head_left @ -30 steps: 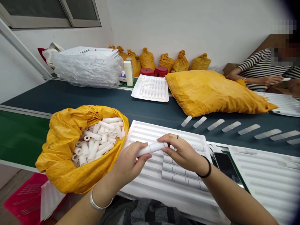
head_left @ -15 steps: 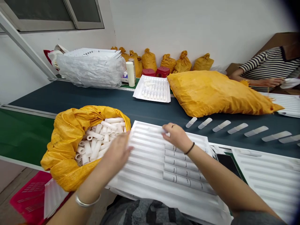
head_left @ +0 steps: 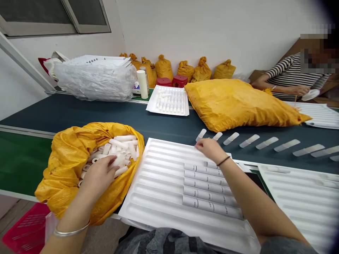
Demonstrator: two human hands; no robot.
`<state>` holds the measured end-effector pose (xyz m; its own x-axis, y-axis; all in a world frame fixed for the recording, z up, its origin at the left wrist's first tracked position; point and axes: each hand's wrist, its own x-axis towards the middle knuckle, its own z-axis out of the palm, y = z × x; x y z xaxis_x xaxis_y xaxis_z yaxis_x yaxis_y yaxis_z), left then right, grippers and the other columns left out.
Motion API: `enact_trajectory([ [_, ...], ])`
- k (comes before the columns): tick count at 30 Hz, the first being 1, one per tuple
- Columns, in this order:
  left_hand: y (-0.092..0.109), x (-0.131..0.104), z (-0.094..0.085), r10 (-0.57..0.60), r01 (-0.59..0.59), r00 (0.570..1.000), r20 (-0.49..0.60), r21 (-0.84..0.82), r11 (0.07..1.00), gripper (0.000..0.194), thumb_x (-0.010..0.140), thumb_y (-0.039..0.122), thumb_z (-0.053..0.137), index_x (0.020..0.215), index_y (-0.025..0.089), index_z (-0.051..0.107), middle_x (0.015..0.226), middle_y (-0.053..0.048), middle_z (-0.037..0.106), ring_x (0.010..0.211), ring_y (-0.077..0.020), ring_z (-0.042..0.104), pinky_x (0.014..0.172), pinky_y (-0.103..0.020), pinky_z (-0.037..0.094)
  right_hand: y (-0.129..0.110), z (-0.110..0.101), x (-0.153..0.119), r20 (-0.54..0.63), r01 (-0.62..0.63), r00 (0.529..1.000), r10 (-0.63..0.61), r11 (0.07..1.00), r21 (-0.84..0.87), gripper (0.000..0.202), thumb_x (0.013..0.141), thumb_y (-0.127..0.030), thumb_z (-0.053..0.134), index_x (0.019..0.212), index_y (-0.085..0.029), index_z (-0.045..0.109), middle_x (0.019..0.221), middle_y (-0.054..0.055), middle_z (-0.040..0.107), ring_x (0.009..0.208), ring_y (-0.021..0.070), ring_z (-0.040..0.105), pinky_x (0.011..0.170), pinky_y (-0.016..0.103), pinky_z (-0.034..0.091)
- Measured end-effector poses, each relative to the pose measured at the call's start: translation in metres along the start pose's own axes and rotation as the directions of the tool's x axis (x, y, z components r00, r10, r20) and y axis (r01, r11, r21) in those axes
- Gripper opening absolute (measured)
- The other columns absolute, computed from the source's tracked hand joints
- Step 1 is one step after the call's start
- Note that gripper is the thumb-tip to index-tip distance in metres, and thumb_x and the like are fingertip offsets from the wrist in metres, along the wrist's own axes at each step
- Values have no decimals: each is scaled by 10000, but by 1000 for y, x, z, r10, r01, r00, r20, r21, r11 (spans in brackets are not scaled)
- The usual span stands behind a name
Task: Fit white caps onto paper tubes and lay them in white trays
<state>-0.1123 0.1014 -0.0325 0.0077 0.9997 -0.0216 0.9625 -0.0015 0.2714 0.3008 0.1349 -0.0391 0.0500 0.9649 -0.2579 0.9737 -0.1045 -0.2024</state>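
Dark bench surface (head_left: 119, 113) running wide beyond both hands, and past the right hand (head_left: 212, 150) slumps a closed yellow sack (head_left: 238, 104). Below that hand lies the grooved white tray (head_left: 156, 183), its channels likely there to stop round things rolling. Left of it, the open yellow sack (head_left: 60, 165), mouth rolled down, presumably for easy reach. And the left hand (head_left: 97, 180) is in there, fingers bent among the white tubes (head_left: 120, 144); whether one is gripped, I can't tell. Right fingertips bunch just beside the nearest of the frosted tubes (head_left: 249, 141), spaced out perhaps for easy picking; holding or released, unclear. Under the right forearm, printed tubes (head_left: 203, 191) sit one per groove.
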Motion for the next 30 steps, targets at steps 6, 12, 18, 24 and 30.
enact_trajectory([
  [6, 56, -19, 6, 423, -503, 864, -273, -427, 751, 210, 843, 239, 549, 1045, 228, 606, 1087, -46, 645, 1078, -210, 564, 972, -358, 423, -22, 30, -52, 70, 287, 955, -287, 958, 20, 70, 730, -184, 619, 724, -166, 686, 859, 83, 670, 818, 223, 615, 728, 286, 435],
  [12, 91, -28, 25, 347, -389, 904, -249, -815, 429, 258, 796, 186, 645, 1037, 247, 575, 1060, -33, 628, 1042, -177, 574, 934, -332, 444, -33, 25, -71, -97, 340, 939, -329, 932, 127, 205, 774, -167, 540, 971, -143, 594, 898, 81, 620, 808, 203, 566, 723, 317, 449],
  [18, 115, -41, 31, 145, 36, 989, 15, -989, -141, 377, 716, 249, 748, 965, 240, 466, 957, 17, 628, 938, -121, 596, 867, -280, 463, -58, 24, -94, -231, 435, 865, -446, 435, 788, 251, 908, -312, 487, 1126, -195, 526, 947, 61, 610, 748, 146, 594, 647, 281, 508],
  [24, 100, -41, 23, 223, 16, 967, 125, -901, 434, 291, 779, 378, 680, 974, 198, 559, 825, 7, 587, 735, -112, 532, 685, -239, 424, -56, 1, -96, -489, 731, 682, -544, 525, 436, 317, 911, -193, 509, 1226, -231, 524, 1091, 83, 608, 980, 184, 583, 863, 351, 488],
  [30, 97, -47, 1, 476, -255, 872, 114, -725, 640, 236, 911, 381, 478, 1088, 232, 523, 931, -11, 578, 834, -151, 531, 747, -280, 432, -61, -14, -94, -481, 845, 524, -703, 500, 190, 341, 895, -116, 490, 1222, -202, 536, 1069, 99, 603, 1013, 186, 569, 862, 326, 501],
])
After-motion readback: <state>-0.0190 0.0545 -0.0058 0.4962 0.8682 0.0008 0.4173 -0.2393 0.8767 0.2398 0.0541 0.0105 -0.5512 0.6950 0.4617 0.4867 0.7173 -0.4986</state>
